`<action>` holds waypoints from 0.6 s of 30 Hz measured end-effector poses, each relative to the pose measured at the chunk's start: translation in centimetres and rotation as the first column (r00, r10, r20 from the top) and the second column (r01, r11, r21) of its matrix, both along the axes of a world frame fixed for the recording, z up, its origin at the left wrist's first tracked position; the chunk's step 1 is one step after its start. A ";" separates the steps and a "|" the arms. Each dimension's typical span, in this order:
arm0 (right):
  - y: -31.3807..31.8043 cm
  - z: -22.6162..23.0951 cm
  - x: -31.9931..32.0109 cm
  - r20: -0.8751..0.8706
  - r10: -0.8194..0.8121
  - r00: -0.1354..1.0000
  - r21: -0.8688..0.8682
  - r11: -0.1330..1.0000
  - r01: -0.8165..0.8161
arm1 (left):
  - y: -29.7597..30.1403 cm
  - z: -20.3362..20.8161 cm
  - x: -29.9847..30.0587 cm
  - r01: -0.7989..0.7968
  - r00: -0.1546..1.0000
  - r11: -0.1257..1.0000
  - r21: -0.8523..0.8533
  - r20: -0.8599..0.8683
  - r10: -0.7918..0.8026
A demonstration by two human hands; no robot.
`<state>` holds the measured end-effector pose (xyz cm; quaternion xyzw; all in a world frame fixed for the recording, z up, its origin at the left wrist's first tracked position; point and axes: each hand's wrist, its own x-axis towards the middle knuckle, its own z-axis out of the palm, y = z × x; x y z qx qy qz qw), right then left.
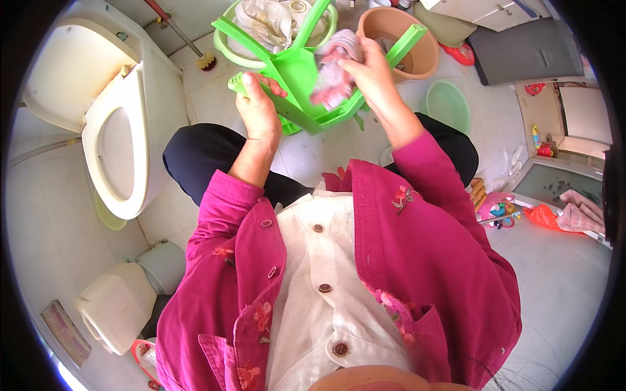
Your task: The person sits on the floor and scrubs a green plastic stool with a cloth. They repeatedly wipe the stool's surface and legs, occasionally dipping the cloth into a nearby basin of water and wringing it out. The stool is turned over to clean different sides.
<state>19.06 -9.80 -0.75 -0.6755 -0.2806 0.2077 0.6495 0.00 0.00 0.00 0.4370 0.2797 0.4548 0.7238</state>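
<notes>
A bright green plastic stool (pixel 293 75) is tipped over in front of me, with its legs sticking out and its hollow underside showing. My left hand (pixel 261 111) is closed around the near left leg, the thumb lying along it. In my right hand (pixel 375 75) is a bunched, damp-looking pinkish-grey cloth (pixel 334 78), slightly blurred. The cloth lies over the stool's right side, between two legs; whether it presses on the plastic I cannot tell.
Behind the stool stand a pale green basin (pixel 225 49) holding clear plastic bags and an orange-tan bucket (pixel 424 55) with water. A light green basin (pixel 448 104) is at right. The toilet (pixel 134 143) stands left, near a scrub brush (pixel 206 62).
</notes>
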 end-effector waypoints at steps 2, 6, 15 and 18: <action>3.9 -4.5 3.6 0.078 -0.040 0.996 -0.169 0.984 0.053 | -0.6 0.0 -0.1 0.011 1.000 1.000 -0.019 0.004 -0.011; 11.5 -6.1 3.0 0.170 -0.035 0.985 -0.545 0.829 0.123 | -0.5 0.0 -1.2 -0.006 1.000 1.000 -0.021 -0.019 0.006; 17.8 -20.1 4.5 0.147 0.452 0.880 -0.810 0.566 -0.155 | -0.1 -1.7 -1.4 0.040 0.997 0.999 0.025 0.059 -0.041; 18.6 -21.2 4.2 0.191 0.560 0.807 -0.864 0.485 -0.132 | -0.1 -1.1 -1.3 0.049 0.999 0.999 0.021 -0.008 -0.049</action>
